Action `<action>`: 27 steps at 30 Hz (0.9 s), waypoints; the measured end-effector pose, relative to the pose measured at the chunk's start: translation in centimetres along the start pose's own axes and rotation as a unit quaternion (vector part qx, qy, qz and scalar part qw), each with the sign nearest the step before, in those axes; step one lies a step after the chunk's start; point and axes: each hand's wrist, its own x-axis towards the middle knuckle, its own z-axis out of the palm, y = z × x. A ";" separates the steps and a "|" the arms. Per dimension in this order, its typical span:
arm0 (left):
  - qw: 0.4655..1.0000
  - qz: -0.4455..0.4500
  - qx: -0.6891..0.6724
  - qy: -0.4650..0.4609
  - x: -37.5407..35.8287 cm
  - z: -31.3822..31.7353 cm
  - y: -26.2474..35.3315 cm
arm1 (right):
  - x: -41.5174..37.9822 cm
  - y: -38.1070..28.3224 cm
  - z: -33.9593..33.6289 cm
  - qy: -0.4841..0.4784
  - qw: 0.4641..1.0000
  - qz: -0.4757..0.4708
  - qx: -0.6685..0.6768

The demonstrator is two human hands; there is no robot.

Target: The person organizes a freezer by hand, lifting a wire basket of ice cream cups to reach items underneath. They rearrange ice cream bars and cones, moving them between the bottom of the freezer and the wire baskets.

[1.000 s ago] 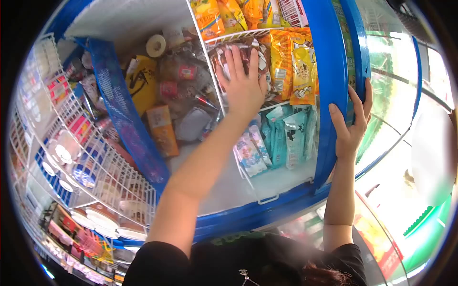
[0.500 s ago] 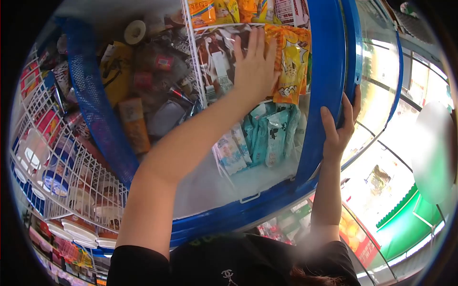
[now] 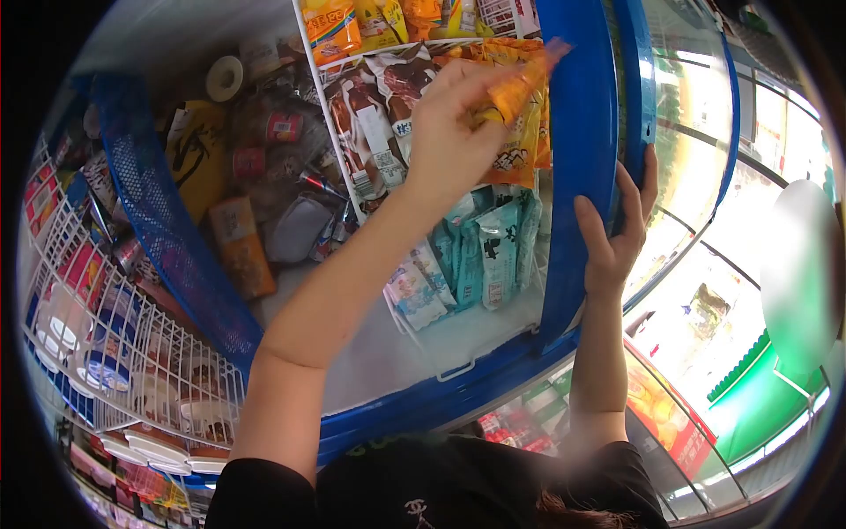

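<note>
My left hand is closed in a pinch on an orange ice-cream packet, whose upper end is blurred by motion. The packet is lifted over other orange packets in a wire compartment of the freezer. Beside that hand lie brown-and-white ice-cream packets. Below are teal ice-cream packets and a pale blue-and-white one. At the right, my right hand grips the blue frame of the freezer lid, thumb on the near side and fingers over the far side.
A blue mesh divider crosses the freezer, with frosty packets and cups beyond. White wire baskets of tubs stand at the left. More orange and yellow packets lie at the top. A glass lid is at the right.
My left hand went from lying spread over the packets to pinching and lifting an orange ice-cream packet. My right hand stays on the lid frame. The view has shifted slightly.
</note>
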 end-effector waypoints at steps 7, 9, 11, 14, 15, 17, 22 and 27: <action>0.896 0.106 0.300 -0.309 -3.4 -1.9 -1.3 | 0.1 0.0 -0.1 0.000 1.000 -0.003 -0.020; 0.807 0.144 0.414 -0.396 -4.2 -2.8 -2.7 | 0.1 0.3 -0.1 0.001 1.000 -0.006 -0.020; 0.739 0.198 0.501 -0.405 -4.7 -2.7 -2.4 | -0.1 0.1 -0.1 0.002 1.000 -0.006 -0.020; 0.807 0.153 0.398 -0.409 -4.3 -2.2 -1.8 | 0.2 0.1 -0.2 0.007 1.000 -0.021 -0.003; 0.828 0.136 0.368 -0.400 -4.3 -2.4 -1.5 | 0.1 0.3 0.0 0.004 1.000 -0.026 0.013; 0.908 0.095 0.235 -0.333 -5.0 -3.4 -0.3 | -0.1 0.8 0.4 -0.006 0.996 -0.006 0.087; 0.995 0.004 0.098 -0.011 -10.8 -9.8 -1.3 | -0.2 -0.7 0.8 -0.016 0.999 0.008 0.050; 0.982 -0.148 0.090 0.070 -15.1 -14.1 -2.4 | -0.2 -0.3 0.4 -0.026 0.999 0.011 -0.031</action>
